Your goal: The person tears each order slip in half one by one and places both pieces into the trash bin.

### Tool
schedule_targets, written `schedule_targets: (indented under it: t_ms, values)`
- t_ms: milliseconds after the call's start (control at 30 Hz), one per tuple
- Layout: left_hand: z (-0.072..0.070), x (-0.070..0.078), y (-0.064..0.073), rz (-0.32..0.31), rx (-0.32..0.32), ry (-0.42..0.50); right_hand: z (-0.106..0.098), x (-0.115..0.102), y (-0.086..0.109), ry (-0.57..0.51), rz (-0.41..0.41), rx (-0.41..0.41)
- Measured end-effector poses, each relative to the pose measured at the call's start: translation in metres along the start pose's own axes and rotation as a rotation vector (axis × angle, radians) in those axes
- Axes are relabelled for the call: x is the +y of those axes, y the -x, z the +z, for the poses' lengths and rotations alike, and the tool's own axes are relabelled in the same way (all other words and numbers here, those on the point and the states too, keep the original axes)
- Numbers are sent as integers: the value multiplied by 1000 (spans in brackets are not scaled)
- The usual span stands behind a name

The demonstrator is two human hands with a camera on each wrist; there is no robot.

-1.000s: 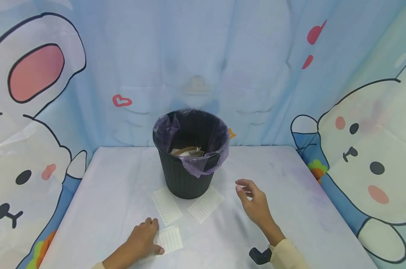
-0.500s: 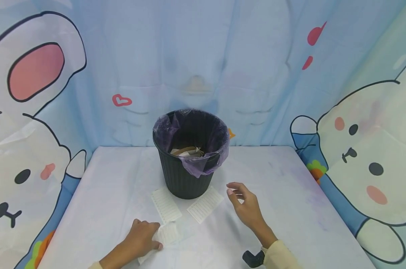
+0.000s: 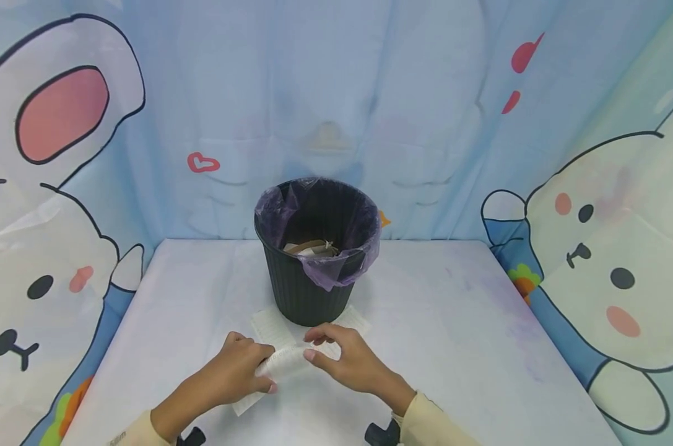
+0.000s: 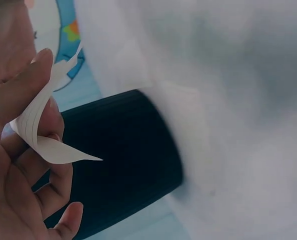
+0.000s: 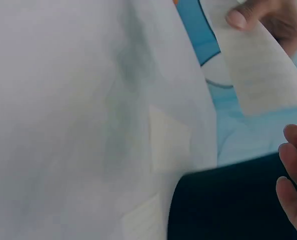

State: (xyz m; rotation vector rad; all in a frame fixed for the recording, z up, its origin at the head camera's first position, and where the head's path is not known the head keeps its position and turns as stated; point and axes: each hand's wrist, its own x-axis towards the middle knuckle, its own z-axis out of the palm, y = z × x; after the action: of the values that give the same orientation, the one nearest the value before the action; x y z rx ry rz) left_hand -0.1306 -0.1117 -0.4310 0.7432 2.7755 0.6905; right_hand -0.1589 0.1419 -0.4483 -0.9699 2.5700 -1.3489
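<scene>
Left hand pinching paper, free end curving toward right hand. Right hand hovering loosely bent there, gripping nothing. Imo keeping pinch light is best, thin stuff's probably creasing easily. Bin standing just beyond both hands.

Left fingers pinch a curled lined paper — dark bin behind.
</scene>
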Motion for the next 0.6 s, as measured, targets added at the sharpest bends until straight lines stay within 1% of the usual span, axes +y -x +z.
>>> schedule_targets:
  t_ms: [100, 200, 300, 433, 600]
  values:
    - [-10, 7, 0, 34, 7, -38, 8, -12, -11, -27, -43, -53]
    - [-16, 14, 0, 58, 11, -82, 11, -18, -18, -48, -92, -66]
    - [-22, 18, 1, 72, 19, -110, 11, -19, -22, -84, -130, -63]
    - [-28, 20, 2, 63, 43, -98, 9, -17, -25, -117, -147, -60]
    - [-34, 17, 3, 29, 91, -32, 7, -17, -26, -123, -122, -42]
